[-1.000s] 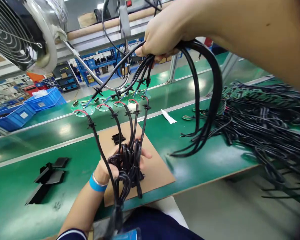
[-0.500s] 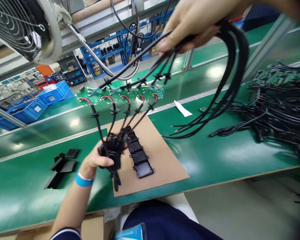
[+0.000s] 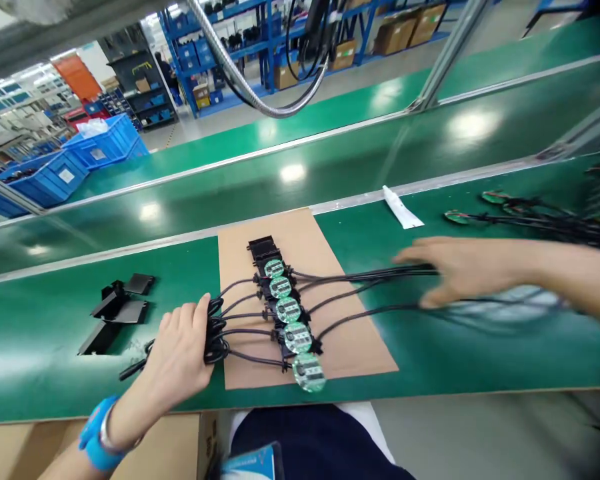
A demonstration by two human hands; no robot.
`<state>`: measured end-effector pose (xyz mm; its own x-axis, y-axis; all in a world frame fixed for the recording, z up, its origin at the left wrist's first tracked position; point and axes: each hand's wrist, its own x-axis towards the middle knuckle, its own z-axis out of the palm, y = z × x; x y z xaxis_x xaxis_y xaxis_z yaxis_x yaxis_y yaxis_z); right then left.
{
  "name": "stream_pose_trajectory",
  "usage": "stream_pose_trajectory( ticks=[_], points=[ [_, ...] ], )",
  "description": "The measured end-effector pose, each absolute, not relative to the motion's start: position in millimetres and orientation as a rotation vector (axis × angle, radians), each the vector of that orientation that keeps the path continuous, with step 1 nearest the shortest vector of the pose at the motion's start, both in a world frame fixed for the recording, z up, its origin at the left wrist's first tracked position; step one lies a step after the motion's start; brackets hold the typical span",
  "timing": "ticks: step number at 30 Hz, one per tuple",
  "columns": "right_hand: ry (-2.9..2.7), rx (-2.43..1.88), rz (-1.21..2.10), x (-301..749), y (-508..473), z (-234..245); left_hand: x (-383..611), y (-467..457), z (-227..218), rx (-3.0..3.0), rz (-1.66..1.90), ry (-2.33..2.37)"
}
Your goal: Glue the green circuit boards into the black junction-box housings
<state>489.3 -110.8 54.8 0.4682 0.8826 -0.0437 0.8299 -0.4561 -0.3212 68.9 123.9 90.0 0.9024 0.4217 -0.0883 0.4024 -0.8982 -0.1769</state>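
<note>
Round green circuit boards (image 3: 289, 310) lie in a slanted row over a line of black plastic housings (image 3: 263, 247), with black cables running out on both sides. My left hand (image 3: 183, 343) is closed around the bundled cables (image 3: 216, 331) left of the row, pressing them near the cardboard's edge. On the right, my right hand (image 3: 460, 270) hovers with fingers apart over the cables (image 3: 360, 275) stretching from the boards, slightly blurred by motion. The nearest board (image 3: 309, 372) overhangs the lower end of the row.
Under the row is a brown cardboard sheet (image 3: 347, 340). Loose black plastic parts (image 3: 125, 310) lie left on the green table (image 3: 25, 333). A white tube (image 3: 403, 208) and a heap of cabled boards (image 3: 545, 217) are at right. A metal hose (image 3: 260, 103) hangs above.
Both hands have come down, and the raised boards with their cables now lie over the housings. My right hand has moved from above to the right side, its fingers loosened from the cables.
</note>
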Motion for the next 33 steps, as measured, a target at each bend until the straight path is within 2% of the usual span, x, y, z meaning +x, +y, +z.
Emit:
stream_pose_trajectory(
  ticks=[1,2,5,8,10,15,19,22,25,30,33],
  points=[
    [-1.69,-2.274,0.552,468,-92,48,71,125,83,-2.934,0.224,-0.654],
    [-1.8,-2.088,0.654,448,-70,43,73,129,80,-2.986,0.276,-0.651],
    [-1.755,-1.872,0.571,404,-2,26,79,145,82,-3.241,0.43,-0.614],
    [-1.631,-1.847,0.453,387,39,10,91,161,77,-3.397,0.309,-0.769],
    [-1.629,-1.8,0.446,385,46,1,101,168,64,-3.473,0.192,-0.836],
    [-1.667,-1.544,0.433,391,32,-5,118,175,41,-3.593,0.179,-0.872],
    [-1.445,-1.594,0.693,412,41,-1,130,194,58,-3.614,-0.086,-1.157],
    [-1.415,-1.666,0.784,441,59,-4,148,216,67,-3.372,-0.254,-1.215],
    [-1.482,-1.804,0.625,467,72,-15,164,232,56,-3.134,-0.221,-1.119],
    [-1.557,-1.931,0.439,475,74,-31,171,238,25,-3.004,0.132,-0.939],
    [-1.637,-1.981,0.26,464,68,-29,168,236,25,-2.906,0.118,-0.914]
  ],
)
